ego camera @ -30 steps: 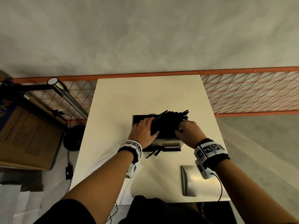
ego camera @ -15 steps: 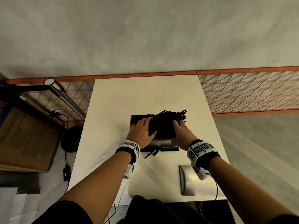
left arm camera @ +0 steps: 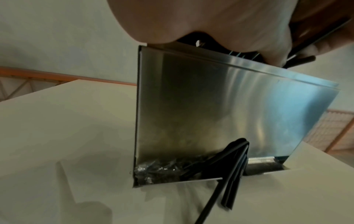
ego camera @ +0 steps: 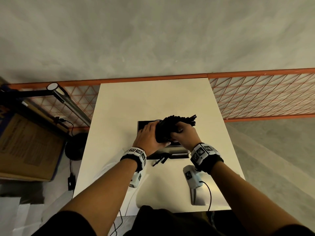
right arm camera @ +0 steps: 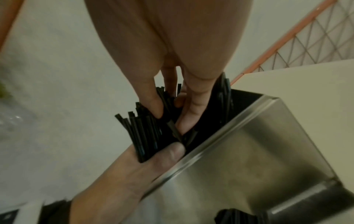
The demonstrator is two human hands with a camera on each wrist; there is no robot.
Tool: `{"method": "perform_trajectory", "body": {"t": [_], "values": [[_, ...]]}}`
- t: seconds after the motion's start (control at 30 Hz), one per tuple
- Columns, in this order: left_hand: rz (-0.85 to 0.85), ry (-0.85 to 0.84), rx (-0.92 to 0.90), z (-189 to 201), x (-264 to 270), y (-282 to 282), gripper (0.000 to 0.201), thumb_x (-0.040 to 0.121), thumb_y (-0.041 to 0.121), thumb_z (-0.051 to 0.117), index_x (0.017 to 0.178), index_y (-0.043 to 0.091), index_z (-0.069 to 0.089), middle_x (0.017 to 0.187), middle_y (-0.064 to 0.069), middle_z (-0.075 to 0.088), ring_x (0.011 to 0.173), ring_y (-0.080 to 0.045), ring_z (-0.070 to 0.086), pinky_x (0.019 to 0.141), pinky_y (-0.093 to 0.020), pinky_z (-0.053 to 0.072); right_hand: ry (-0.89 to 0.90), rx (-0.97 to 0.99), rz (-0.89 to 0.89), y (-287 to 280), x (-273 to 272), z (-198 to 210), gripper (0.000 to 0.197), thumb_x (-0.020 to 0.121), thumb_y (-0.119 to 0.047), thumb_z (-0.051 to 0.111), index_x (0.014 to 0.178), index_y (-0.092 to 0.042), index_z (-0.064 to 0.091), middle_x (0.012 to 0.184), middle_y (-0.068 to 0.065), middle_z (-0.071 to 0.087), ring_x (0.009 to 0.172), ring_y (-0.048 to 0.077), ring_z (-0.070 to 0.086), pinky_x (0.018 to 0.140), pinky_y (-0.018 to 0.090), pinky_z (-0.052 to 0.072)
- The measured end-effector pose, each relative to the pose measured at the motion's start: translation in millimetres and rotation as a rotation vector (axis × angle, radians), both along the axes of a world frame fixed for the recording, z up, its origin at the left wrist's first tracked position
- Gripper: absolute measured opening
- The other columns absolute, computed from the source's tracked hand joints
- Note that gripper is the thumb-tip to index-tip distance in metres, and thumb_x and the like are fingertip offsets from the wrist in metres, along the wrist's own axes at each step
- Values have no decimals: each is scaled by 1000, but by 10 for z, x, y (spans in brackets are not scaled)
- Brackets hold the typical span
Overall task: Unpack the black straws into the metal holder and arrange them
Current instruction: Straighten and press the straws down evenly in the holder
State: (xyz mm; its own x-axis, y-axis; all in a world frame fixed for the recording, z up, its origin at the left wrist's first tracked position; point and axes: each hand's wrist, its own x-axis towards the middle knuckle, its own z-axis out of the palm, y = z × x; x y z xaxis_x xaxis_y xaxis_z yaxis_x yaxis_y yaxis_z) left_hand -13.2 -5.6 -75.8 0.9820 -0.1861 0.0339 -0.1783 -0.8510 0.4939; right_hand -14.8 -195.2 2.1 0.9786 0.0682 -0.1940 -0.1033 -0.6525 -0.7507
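A thick bundle of black straws (ego camera: pixel 172 126) leans to the right in the open top of the metal holder (ego camera: pixel 172 150) at mid-table. My left hand (ego camera: pixel 153 135) grips the bundle from the left, its thumb (right arm camera: pixel 170 151) pressing the straws (right arm camera: pixel 141 136) at the holder's rim. My right hand (ego camera: pixel 182 132) holds it from the right, with fingers (right arm camera: pixel 191 115) pushed in among the straws. A few straws (left arm camera: pixel 229 174) stick out of the slot at the bottom of the holder's front (left arm camera: pixel 229 113), beside crumpled clear wrap (left arm camera: pixel 159 168).
The holder stands on a white table (ego camera: pixel 153 103). A flat metal piece (ego camera: pixel 199 196) lies near the front right edge. An orange mesh fence (ego camera: pixel 264 97) runs behind the table. A cardboard box (ego camera: pixel 29 147) and a lamp arm (ego camera: pixel 68 103) are at the left.
Both hands have drawn closer together round the bundle. My left hand has slid right and now wraps the straws' lower part, and the bundle is gathered tighter.
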Motion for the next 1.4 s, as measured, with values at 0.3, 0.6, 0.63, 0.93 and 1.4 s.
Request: {"method": "perform_trajectory", "body": {"t": [0.3, 0.6, 0.63, 0.93, 1.4], "values": [[107, -31, -20, -13, 27, -41, 70, 86, 52, 72, 143, 20, 45, 137, 0, 56, 125, -22, 54, 100, -42, 49, -47, -126, 147, -116, 60, 99, 28, 87, -19, 63, 114, -12, 65, 99, 4, 71, 92, 22, 65, 76, 25, 43], [81, -12, 101, -37, 44, -38, 57, 95, 50, 60, 140, 17, 47, 130, -3, 59, 117, -26, 57, 91, -41, 49, -252, -341, 191, -188, -414, -3, 13, 88, -22, 58, 77, -15, 54, 77, 2, 58, 67, 25, 53, 59, 31, 37], [77, -12, 106, -38, 48, -37, 57, 96, 50, 60, 140, 16, 47, 130, -4, 59, 117, -26, 57, 91, -41, 49, -231, -356, 281, -151, -476, -70, 13, 87, -22, 56, 77, -13, 57, 79, 4, 59, 71, 26, 56, 60, 32, 40], [53, -4, 119, -51, 42, -37, 58, 96, 52, 58, 141, 17, 46, 133, -3, 58, 119, -25, 56, 92, -40, 49, -201, -649, 444, -223, -435, -320, 19, 88, -19, 49, 90, -9, 65, 91, 5, 58, 85, 25, 55, 74, 34, 50], [58, -3, 136, -48, 48, -36, 62, 94, 53, 59, 143, 18, 43, 135, -3, 54, 120, -24, 54, 92, -39, 47, -190, -759, 718, -225, -5, -209, 28, 97, -14, 42, 111, -6, 66, 115, 11, 64, 104, 31, 60, 87, 37, 45]]}}
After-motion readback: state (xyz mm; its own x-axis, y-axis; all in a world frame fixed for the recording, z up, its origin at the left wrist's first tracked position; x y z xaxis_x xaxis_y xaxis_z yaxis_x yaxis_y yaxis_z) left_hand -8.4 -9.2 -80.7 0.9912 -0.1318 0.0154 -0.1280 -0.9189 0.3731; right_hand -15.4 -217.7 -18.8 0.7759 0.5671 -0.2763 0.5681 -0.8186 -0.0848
